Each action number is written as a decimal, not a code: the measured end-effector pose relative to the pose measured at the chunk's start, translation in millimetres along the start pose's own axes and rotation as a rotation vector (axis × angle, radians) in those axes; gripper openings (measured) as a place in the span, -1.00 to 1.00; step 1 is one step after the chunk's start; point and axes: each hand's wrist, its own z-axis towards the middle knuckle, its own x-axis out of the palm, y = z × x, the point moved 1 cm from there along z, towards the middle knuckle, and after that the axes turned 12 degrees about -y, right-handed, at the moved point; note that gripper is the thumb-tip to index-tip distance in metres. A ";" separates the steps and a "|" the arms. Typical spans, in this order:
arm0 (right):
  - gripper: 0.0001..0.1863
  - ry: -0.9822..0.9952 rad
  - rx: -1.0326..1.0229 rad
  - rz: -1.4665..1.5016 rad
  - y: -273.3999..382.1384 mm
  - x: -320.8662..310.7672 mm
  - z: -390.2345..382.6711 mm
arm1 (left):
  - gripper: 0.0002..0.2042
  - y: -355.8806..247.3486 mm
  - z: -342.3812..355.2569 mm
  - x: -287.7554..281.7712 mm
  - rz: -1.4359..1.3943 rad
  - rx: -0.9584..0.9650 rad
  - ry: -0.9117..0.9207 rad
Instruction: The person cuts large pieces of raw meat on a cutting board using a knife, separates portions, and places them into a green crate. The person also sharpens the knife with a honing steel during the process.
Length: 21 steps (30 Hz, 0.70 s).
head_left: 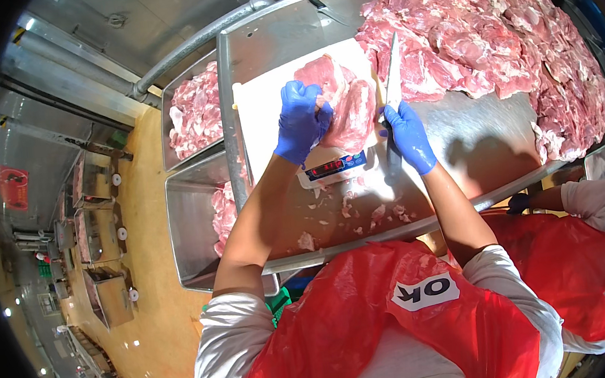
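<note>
Gripping a raw meat slab (356,116) over the white board (261,110), upper centre of the frame.
Best to keep the left hand (301,121), fingers curled tight at the slab's left edge, clear of the knife (394,80) held in the right hand (411,138).

Your steel table (485,137) carries a white board (259,106). Relative to that board: large raw meat pile (461,31) on its right, black-handled knife (326,11) past its far edge, digital scale (336,166) at its near edge, small meat scraps (306,242) closer to you.
</note>
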 end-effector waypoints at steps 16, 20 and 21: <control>-0.81 0.301 -0.132 -0.193 31.5 109.8 37.0 | -0.86 37.2 -1.1 -39.6 -0.133 -0.584 0.115; -0.80 0.397 0.049 -0.179 56.0 122.4 37.9 | -0.87 31.8 -6.1 -40.6 -0.148 -0.453 -0.072; -0.79 0.420 0.037 -0.209 58.1 121.5 37.3 | -0.87 30.1 -5.8 -41.1 -0.151 -0.413 -0.131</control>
